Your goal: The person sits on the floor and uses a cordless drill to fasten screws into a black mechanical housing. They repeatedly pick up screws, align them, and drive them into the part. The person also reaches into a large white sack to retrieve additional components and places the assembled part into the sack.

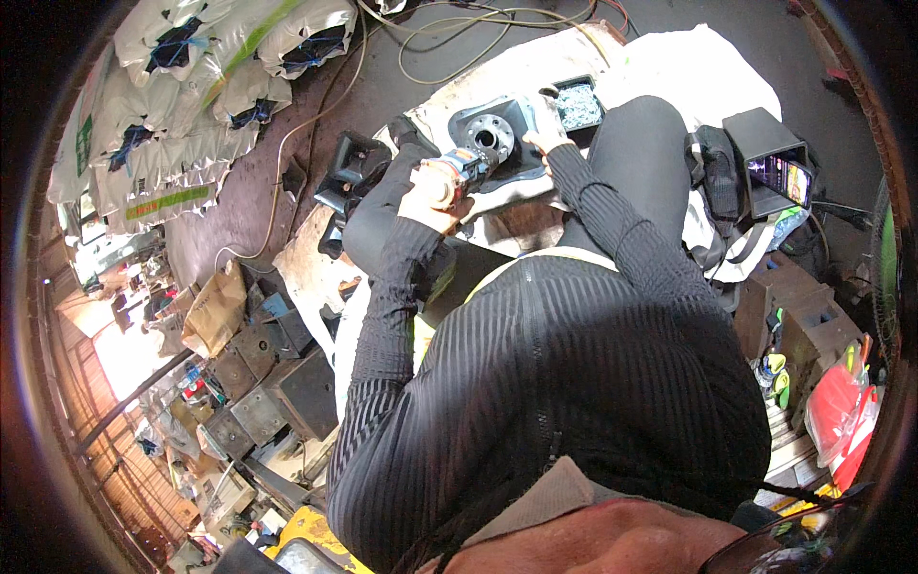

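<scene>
My left hand (427, 209) is wrapped around a blue-grey power driver (464, 168) with an orange-red end. The driver's front points at a round grey flange (490, 137) with holes around its ring. That flange stands on a black square-based plastic part (521, 163), which lies across my lap area on a pale sheet. At the part's right edge is my right hand (545, 129), its fingers bent against the rim; glare blurs its fingertips. Just beyond it sits a small black tray (579, 103) full of tiny shiny pieces, too small to name.
Black plastic parts (354, 167) lie by my left leg. White wrapped sacks (172, 105) are stacked at far left, and a hose (411, 57) loops over the floor. To my right stand a black box with a lit screen (779, 177) and dark blocks (798, 306).
</scene>
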